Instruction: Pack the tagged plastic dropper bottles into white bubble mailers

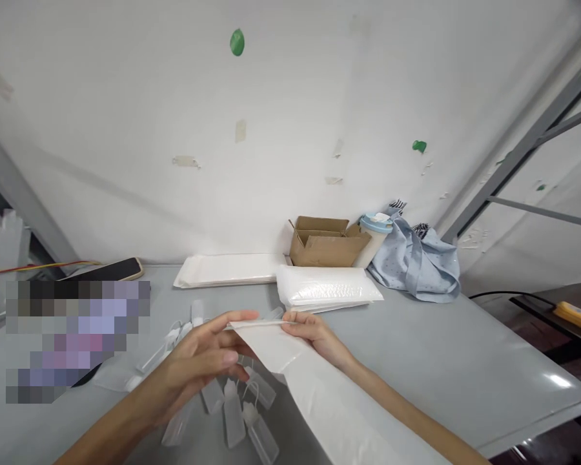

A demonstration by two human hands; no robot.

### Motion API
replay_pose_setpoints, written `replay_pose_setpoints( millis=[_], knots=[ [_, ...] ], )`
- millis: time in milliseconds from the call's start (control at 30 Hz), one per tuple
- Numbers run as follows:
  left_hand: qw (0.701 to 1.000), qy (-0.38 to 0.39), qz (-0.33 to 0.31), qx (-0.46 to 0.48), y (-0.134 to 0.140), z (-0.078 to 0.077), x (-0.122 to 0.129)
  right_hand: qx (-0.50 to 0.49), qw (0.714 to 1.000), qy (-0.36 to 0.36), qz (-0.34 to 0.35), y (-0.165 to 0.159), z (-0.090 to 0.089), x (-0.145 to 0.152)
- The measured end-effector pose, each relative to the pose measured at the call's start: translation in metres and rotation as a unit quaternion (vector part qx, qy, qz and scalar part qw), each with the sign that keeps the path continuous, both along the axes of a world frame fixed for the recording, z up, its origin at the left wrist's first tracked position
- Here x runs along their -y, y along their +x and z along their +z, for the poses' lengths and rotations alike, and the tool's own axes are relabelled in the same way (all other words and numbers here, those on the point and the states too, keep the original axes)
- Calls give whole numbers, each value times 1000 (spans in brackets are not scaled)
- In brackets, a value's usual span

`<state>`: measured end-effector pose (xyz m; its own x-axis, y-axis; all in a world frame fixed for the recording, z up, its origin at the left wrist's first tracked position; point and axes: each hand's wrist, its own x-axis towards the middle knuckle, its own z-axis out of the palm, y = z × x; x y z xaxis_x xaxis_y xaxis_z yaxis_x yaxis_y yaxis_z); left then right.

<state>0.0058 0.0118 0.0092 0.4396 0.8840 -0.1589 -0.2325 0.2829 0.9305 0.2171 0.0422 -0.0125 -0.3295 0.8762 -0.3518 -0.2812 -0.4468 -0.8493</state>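
A long white bubble mailer (339,400) runs from the middle of the view down to the lower right. My right hand (314,332) pinches its top edge between thumb and fingers. At the mailer's other top corner is my left hand (201,361), its thumb and fingers spread; the corner hides part of its fingers. Whether it touches the mailer I cannot tell. Under and around my left hand, several small translucent squeeze bottles (233,413) with thin looped cap ties lie on the grey table.
White mailers lie at the back, a flat stack (232,268) and a puffy pile (326,287). Behind stand an open cardboard box (336,250) and a lidded cup (375,239) beside a light-blue cloth bag (416,261). A phone (121,268) lies left, near a blurred-out patch.
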Motion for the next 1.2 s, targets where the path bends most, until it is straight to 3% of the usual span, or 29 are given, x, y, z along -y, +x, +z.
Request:
replay_pose_setpoints(
  millis=[233,367,567,667,800,967,1067,1200],
  knots=[
    [994,35,29,-99,9,-5,-8,-88,994,9,57,-9,-11,18],
    [982,86,81,-144,13,4,-28,-96,993,14,73,-15,-7,27],
    [980,119,65,-148,49,15,-85,-114,990,-9,-82,-10,9,12],
    [977,111,46,-177,72,9,-115,-131,982,-10,-137,-3,15,4],
    [962,104,33,-250,83,-1,-139,-127,979,-5,-160,7,17,-3],
    [913,162,55,-370,49,-6,-150,-108,979,4,-171,14,18,-8],
    [855,255,95,-441,12,-6,-155,-88,979,7,-186,14,18,-8],
    [787,351,79,-501,-26,-12,-159,-74,981,10,-177,8,16,-5]
  ],
)
